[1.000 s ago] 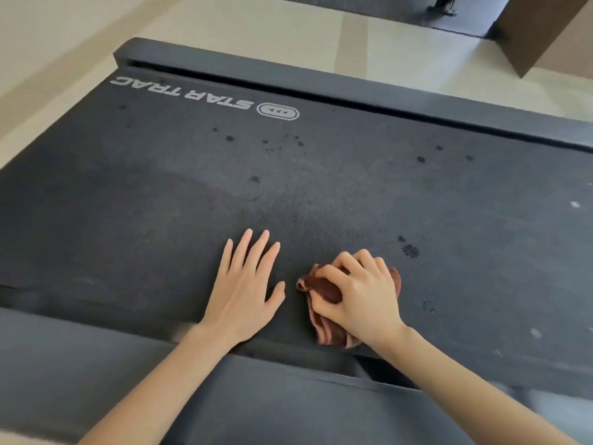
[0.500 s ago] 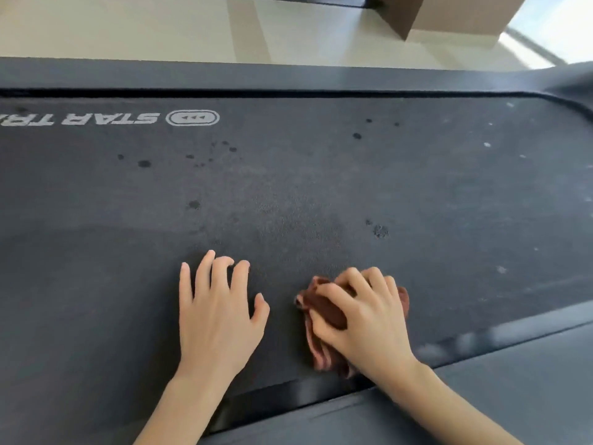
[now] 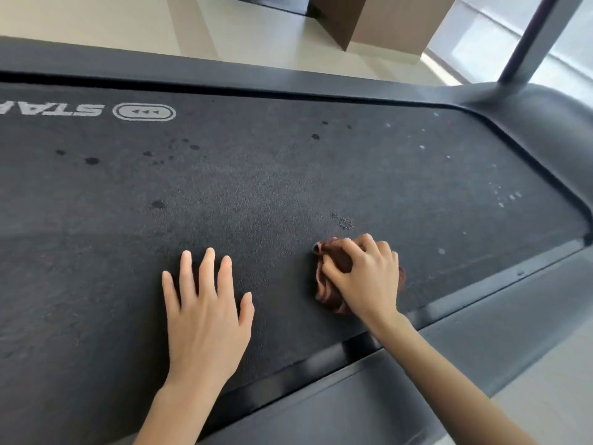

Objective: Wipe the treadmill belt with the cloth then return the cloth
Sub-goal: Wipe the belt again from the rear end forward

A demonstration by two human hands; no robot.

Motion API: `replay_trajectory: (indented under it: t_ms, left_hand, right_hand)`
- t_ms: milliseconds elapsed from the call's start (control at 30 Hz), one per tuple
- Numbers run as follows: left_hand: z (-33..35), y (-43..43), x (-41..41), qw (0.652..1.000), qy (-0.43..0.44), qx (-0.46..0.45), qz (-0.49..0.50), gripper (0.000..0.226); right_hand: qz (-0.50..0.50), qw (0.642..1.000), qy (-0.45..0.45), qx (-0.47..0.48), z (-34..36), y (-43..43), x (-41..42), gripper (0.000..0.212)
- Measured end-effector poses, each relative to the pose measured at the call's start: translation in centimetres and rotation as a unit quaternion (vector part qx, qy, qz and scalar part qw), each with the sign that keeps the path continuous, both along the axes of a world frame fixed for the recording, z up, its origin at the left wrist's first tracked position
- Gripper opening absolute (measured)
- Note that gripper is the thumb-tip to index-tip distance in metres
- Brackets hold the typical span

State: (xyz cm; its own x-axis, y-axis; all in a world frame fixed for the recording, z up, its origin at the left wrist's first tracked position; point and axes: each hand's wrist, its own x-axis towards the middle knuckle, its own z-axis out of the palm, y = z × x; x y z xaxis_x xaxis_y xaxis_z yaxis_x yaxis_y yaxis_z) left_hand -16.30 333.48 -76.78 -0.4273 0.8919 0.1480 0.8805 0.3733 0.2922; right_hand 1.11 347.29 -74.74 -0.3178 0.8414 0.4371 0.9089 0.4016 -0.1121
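Observation:
The dark treadmill belt (image 3: pixel 288 175) fills most of the view, with dark wet spots and small pale specks on it. A bunched brown cloth (image 3: pixel 330 284) lies on the belt near its front edge. My right hand (image 3: pixel 369 277) grips the cloth with curled fingers and covers most of it. My left hand (image 3: pixel 208 313) rests flat on the belt to the left of the cloth, fingers spread.
Grey side rails (image 3: pixel 481 332) frame the belt at front and back. The treadmill's front housing (image 3: pixel 552 130) and an upright post (image 3: pixel 539 36) stand at the right. A brown box (image 3: pixel 385 20) sits on the pale floor beyond.
The view has swung to the right along the belt. My right hand with the cloth has shifted right and a little farther up the belt; my left hand's fingers have straightened flat.

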Motion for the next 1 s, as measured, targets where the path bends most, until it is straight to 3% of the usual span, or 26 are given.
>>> replay_trajectory:
  t_ms: [167,233,333,433,500,667,800,867,1000]
  left_hand:
    - [0.0,-0.7,-0.1,1.0,0.003,0.011,-0.011,0.064]
    - [-0.1,-1.1,-0.3,1.0,0.006,0.017,-0.014,0.064]
    - [-0.2,-1.0,-0.2,1.0,0.007,0.02,-0.003,0.065]
    - [0.2,0.0,0.7,1.0,0.001,0.023,0.007,0.065]
    - [0.2,0.6,1.2,1.0,-0.001,0.02,0.0,0.065]
    - [-0.1,0.8,1.2,1.0,0.005,0.008,-0.015,0.064]
    - [-0.5,0.6,0.8,1.0,0.008,0.017,-0.015,0.063]
    - [-0.6,0.7,1.0,0.999,0.007,0.032,-0.009,0.063]
    - [-0.6,1.0,1.2,0.999,0.008,0.04,-0.006,0.062]
  right_hand:
    - [0.211,0.977,-0.014,-0.016,0.2,-5.7,-1.3,0.021]
    - [0.229,0.973,-0.024,-0.022,0.3,-4.2,0.4,0.022]
    - [0.064,0.998,-0.019,-0.022,0.5,1.7,2.8,0.034]
    - [-0.104,0.991,-0.008,-0.086,1.4,7.8,2.1,0.04]
    - [-0.122,0.987,-0.032,-0.098,1.4,9.0,-0.2,0.037]
    - [0.059,0.998,0.003,-0.003,-0.3,4.3,-6.7,0.031]
    - [0.209,0.978,-0.011,-0.005,-0.1,4.2,-4.0,0.03]
    - [0.152,0.988,-0.017,-0.005,-0.1,6.3,-1.0,0.035]
    - [-0.068,0.996,0.001,-0.064,1.0,11.5,1.6,0.045]
